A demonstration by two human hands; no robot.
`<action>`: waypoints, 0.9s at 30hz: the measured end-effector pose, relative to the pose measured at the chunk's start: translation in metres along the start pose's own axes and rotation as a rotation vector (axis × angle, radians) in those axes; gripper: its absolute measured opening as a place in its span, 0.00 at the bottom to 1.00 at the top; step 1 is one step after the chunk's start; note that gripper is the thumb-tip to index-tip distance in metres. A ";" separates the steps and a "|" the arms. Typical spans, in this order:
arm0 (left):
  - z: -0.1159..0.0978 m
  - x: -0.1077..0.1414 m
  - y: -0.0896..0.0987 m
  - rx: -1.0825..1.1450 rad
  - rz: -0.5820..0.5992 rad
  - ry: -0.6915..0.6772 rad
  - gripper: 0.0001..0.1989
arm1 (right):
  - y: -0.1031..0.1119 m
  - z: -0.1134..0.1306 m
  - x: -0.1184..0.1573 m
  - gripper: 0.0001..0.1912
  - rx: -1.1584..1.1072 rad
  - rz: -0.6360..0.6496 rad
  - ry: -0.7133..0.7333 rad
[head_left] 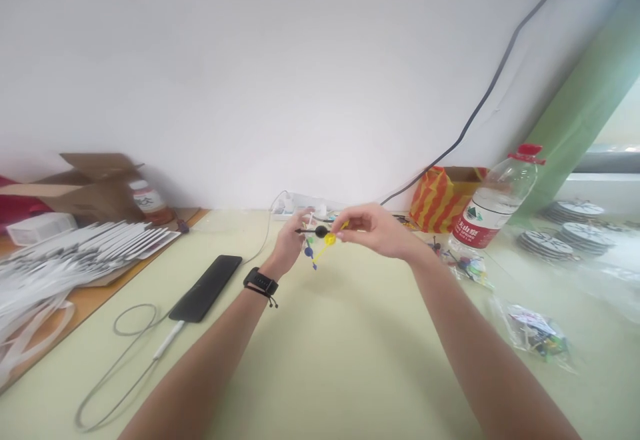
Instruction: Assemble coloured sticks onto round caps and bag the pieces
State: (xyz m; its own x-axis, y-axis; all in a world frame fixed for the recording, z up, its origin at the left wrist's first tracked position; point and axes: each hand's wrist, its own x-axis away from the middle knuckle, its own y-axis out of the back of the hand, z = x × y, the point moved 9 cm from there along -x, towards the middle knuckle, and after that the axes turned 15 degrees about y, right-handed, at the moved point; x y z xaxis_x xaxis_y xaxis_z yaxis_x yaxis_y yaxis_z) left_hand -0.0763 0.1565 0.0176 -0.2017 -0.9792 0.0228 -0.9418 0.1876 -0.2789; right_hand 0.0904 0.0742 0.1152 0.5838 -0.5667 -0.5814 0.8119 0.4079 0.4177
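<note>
Above the pale green table [320, 360], both hands meet at a small bunch of coloured plastic pieces. Among them are a black rod piece with a round middle [321, 231], a yellow piece with a round disc [330, 239] and a blue piece [309, 252]. My left hand [290, 243], a black watch [261, 282] on its wrist, is closed around the left side of the bunch. From the right, my right hand [373, 230] pinches the yellow piece between thumb and fingertips. How the pieces join is too small to tell.
A black phone [206, 288] on a white cable lies left. Further left are stacked white packs [100, 253] and a cardboard box [100, 190]. At right stand a large water bottle [495, 203], a striped bag [435, 200], bagged small parts [540, 333] and stacked discs [583, 237].
</note>
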 end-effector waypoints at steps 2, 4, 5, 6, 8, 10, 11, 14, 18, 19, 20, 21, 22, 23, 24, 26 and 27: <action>0.007 0.000 -0.003 -0.041 -0.052 -0.018 0.25 | 0.023 0.013 0.002 0.10 0.056 -0.153 0.053; 0.014 0.002 -0.011 -0.139 -0.093 -0.033 0.27 | 0.042 0.021 0.006 0.10 0.152 -0.301 0.090; 0.016 0.004 -0.015 -0.208 -0.116 -0.056 0.27 | 0.048 0.023 0.008 0.10 0.204 -0.345 0.097; 0.017 0.006 -0.020 -0.264 -0.137 -0.077 0.25 | 0.051 0.023 0.009 0.09 0.255 -0.361 0.098; 0.021 0.011 -0.029 -0.349 -0.153 -0.094 0.24 | 0.053 0.019 0.009 0.08 0.344 -0.333 0.093; 0.026 0.014 -0.035 -0.381 -0.148 -0.070 0.24 | 0.052 0.015 0.009 0.08 0.423 -0.286 0.090; 0.029 0.015 -0.037 -0.378 -0.139 -0.049 0.25 | 0.052 0.013 0.009 0.08 0.458 -0.269 0.087; 0.036 0.016 -0.038 -0.339 -0.092 0.009 0.28 | 0.050 0.006 0.010 0.07 0.524 -0.214 0.064; 0.038 0.017 -0.038 -0.404 -0.039 0.035 0.30 | 0.044 -0.001 0.010 0.07 0.506 -0.116 0.029; 0.038 0.017 -0.039 -0.438 -0.012 0.045 0.31 | 0.043 -0.002 0.010 0.07 0.498 -0.099 0.018; 0.041 0.018 -0.042 -0.465 0.033 0.062 0.31 | 0.042 -0.003 0.010 0.07 0.492 -0.085 0.007; 0.044 0.018 -0.045 -0.481 0.094 0.084 0.32 | 0.041 -0.003 0.011 0.07 0.487 -0.073 -0.004; 0.047 0.020 -0.049 -0.481 0.161 0.105 0.32 | 0.040 -0.002 0.011 0.07 0.481 -0.062 -0.014; 0.050 0.021 -0.053 -0.470 0.225 0.121 0.32 | 0.040 -0.002 0.011 0.07 0.474 -0.054 -0.022; 0.053 0.023 -0.055 -0.454 0.273 0.128 0.30 | 0.039 0.000 0.012 0.07 0.466 -0.047 -0.029; 0.056 0.024 -0.056 -0.434 0.309 0.114 0.26 | 0.039 0.004 0.012 0.07 0.451 -0.034 -0.042; 0.058 0.024 -0.055 -0.435 0.306 0.106 0.24 | 0.038 0.005 0.012 0.07 0.447 -0.021 -0.049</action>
State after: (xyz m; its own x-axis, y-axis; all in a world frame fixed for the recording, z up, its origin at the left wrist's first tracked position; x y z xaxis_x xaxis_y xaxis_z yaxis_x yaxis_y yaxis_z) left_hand -0.0142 0.1186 -0.0221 -0.4893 -0.8656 0.1063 -0.8554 0.5001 0.1350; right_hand 0.1285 0.0790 0.1275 0.5575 -0.6095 -0.5636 0.7379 0.0528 0.6728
